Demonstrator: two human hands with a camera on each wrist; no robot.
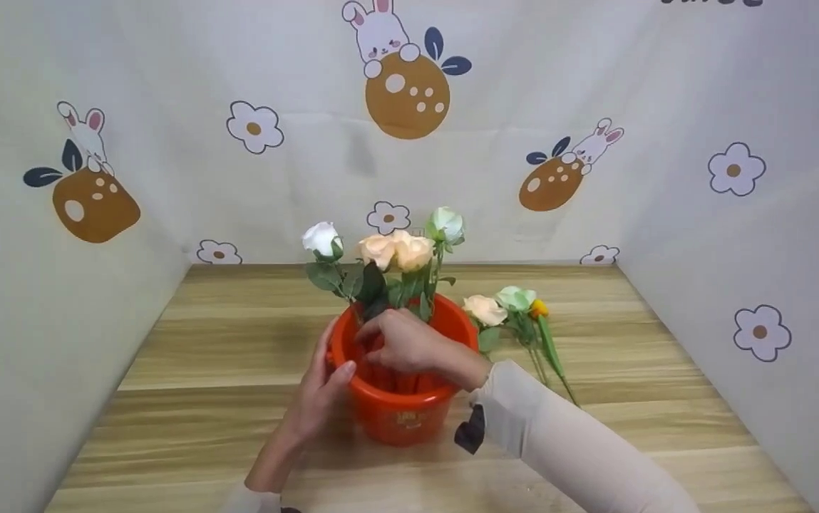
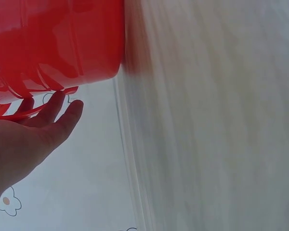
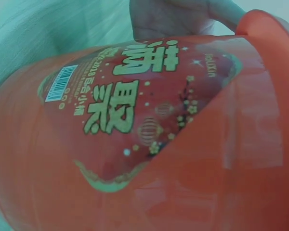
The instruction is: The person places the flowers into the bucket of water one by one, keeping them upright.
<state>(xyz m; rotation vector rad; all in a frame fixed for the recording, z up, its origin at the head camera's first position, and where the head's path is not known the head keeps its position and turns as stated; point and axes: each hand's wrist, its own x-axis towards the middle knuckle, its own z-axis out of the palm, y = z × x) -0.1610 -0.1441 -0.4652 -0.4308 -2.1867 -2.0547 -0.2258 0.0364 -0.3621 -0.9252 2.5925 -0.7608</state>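
Observation:
A red plastic bucket stands on the wooden table. My left hand grips its rim at the left, thumb over the edge. In the left wrist view the fingers lie along the outside, by the bucket's handle. My right hand reaches into the bucket's mouth with bent fingers, close to the stems; whether it pinches one is hidden. A white rose, peach roses and a pale green rose stand in the bucket. A printed label fills the right wrist view.
Right of the bucket lie a peach rose, a pale green rose and an orange flower with a long green stem. A patterned cloth encloses the table at the back and sides.

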